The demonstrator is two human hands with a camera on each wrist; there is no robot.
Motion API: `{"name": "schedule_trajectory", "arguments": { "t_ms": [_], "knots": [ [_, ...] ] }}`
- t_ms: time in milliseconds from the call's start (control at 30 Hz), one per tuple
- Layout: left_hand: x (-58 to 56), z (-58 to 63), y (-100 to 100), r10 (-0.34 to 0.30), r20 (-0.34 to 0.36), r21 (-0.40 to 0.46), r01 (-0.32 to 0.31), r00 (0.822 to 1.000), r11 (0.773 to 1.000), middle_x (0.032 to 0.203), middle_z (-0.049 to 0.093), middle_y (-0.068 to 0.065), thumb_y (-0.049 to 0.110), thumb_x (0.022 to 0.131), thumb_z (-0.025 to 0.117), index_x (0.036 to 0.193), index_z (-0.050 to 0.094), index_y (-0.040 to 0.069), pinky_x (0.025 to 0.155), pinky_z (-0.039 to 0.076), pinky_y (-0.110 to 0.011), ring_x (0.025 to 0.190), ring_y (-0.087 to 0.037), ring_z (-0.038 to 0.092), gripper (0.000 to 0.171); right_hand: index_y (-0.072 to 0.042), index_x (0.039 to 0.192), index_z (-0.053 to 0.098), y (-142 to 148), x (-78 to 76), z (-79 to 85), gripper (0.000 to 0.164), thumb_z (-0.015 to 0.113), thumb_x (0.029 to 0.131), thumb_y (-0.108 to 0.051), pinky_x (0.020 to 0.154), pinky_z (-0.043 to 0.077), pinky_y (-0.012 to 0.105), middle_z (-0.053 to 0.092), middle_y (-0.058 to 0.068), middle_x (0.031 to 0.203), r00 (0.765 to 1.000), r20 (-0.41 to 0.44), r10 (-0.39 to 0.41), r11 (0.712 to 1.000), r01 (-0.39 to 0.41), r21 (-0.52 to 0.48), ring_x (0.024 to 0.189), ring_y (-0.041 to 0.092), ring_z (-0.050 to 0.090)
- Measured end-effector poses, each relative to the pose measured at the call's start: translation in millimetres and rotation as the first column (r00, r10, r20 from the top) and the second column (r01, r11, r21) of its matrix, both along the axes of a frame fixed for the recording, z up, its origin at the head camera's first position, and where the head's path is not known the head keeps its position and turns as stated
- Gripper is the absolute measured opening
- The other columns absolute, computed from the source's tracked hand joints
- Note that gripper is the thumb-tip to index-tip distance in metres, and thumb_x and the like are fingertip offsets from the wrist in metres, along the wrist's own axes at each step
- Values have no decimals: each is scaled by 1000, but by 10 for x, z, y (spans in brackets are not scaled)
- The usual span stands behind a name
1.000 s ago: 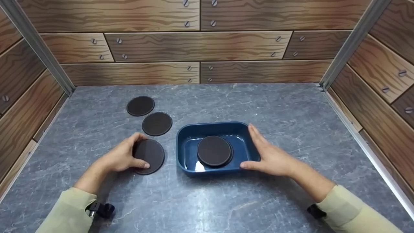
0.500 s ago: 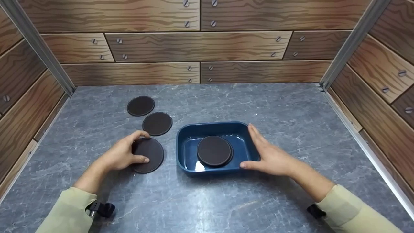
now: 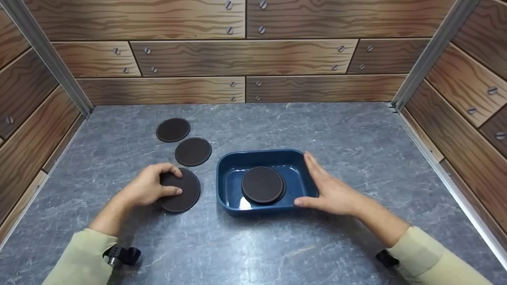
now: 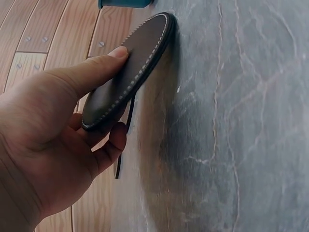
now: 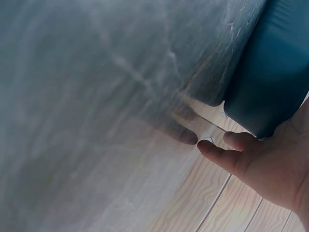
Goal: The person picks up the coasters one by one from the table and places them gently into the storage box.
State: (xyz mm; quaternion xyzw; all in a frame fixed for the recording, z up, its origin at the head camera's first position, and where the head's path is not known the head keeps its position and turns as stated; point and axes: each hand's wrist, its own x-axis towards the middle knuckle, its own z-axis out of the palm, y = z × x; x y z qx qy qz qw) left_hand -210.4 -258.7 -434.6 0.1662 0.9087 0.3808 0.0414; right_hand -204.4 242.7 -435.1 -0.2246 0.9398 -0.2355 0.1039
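My left hand (image 3: 148, 185) holds a round black coaster (image 3: 189, 194) with pale stitching round its rim. In the left wrist view the thumb lies on the face of this coaster (image 4: 140, 53) and other fingers are behind its near edge, which tilts up off the table; its edge looks layered. A dark blue rectangular dish (image 3: 231, 155) stands to the right, with a small stack of black coasters (image 3: 262, 185) inside. Against the dish's right end rests my right hand (image 3: 332, 192), fingers extended along the side and thumb at the near rim.
Two more black coasters, a nearer one (image 3: 193, 151) and a farther one (image 3: 173, 130), lie flat beyond my left hand. The grey marbled table (image 3: 253, 253) is bounded by wood-patterned walls (image 3: 245, 57) at the back and sides.
My left index finger has come from the coaster's far edge onto its top, and the thumb has shifted slightly away from me. The right hand and dish stay put.
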Motion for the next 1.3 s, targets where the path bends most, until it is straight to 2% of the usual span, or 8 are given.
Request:
{"name": "schedule_trajectory", "arguments": {
  "t_ms": [133, 333, 500, 633, 833, 967, 1067, 1300],
  "knots": [
    [-3, 24, 0, -3, 7, 29, 2, 1000, 1000, 116, 74, -9, 16, 85, 91, 112, 76, 11, 93, 50, -38, 103, -24, 65, 31, -13, 171, -7, 1, 9, 1, 125, 72, 92, -68, 122, 25, 64, -9, 10, 177, 1000, -8, 7, 1000, -7, -1, 158, 42, 16],
    [-1, 107, 14, -44, 59, 141, 35, 997, 989, 113, 75, -14, 9, 87, 89, 122, 75, 3, 77, 54, -23, 89, -19, 69, 38, -13, 171, -6, 1, 9, -3, 123, 72, 92, -67, 122, 26, 65, -9, 9, 177, 1000, -10, 14, 1000, -14, -23, 157, 43, 19],
    [5, 239, 54, -49, 92, 234, 26, 995, 972, 118, 74, -22, 6, 87, 87, 132, 70, -2, 77, 58, -22, 92, -19, 73, 48, -13, 171, -7, 5, 7, -3, 123, 71, 92, -68, 122, 26, 65, -9, 9, 177, 1000, -6, 13, 1000, -14, -21, 158, 42, 19],
    [-1, 382, 87, -60, 89, 299, 31, 994, 954, 119, 73, -26, 2, 88, 86, 137, 66, -4, 78, 60, -24, 96, -19, 76, 54, -12, 171, -6, 4, 2, -4, 123, 71, 93, -68, 122, 26, 65, -8, 11, 177, 1000, -9, 16, 1000, -17, -22, 157, 44, 19],
    [-14, 588, 171, -68, 53, 311, 48, 996, 949, 118, 74, -25, 1, 87, 86, 142, 63, -2, 80, 61, -25, 102, -23, 76, 59, -12, 171, -6, 2, 4, -7, 124, 72, 92, -67, 122, 25, 64, -9, 9, 177, 1000, -4, 13, 1000, -13, -22, 158, 43, 18],
    [-12, 685, 273, -91, 39, 318, 74, 995, 945, 129, 67, -22, 0, 88, 86, 143, 63, 0, 81, 61, -26, 107, -27, 75, 59, -12, 171, -7, 6, 7, -9, 125, 73, 92, -67, 122, 24, 64, -10, 10, 177, 1000, -6, 14, 1000, -14, -25, 158, 44, 17],
    [-22, 723, 374, -129, 16, 323, 117, 991, 939, 134, 61, -23, 0, 89, 85, 143, 63, -1, 82, 61, -26, 109, -29, 74, 58, -13, 171, -7, 6, 4, -9, 125, 73, 91, -67, 123, 24, 64, -10, 9, 177, 1000, -2, 11, 1000, -11, -22, 158, 44, 17],
    [-88, 719, 709, -202, -2, 346, 190, 979, 919, 137, 58, -23, -3, 87, 85, 141, 63, -4, 87, 61, -29, 112, -31, 73, 58, -15, 171, -7, -2, -1, -13, 125, 72, 91, -68, 122, 25, 64, -11, 6, 177, 1000, 10, 2, 1000, -2, -11, 158, 42, 18]
  ]
}}
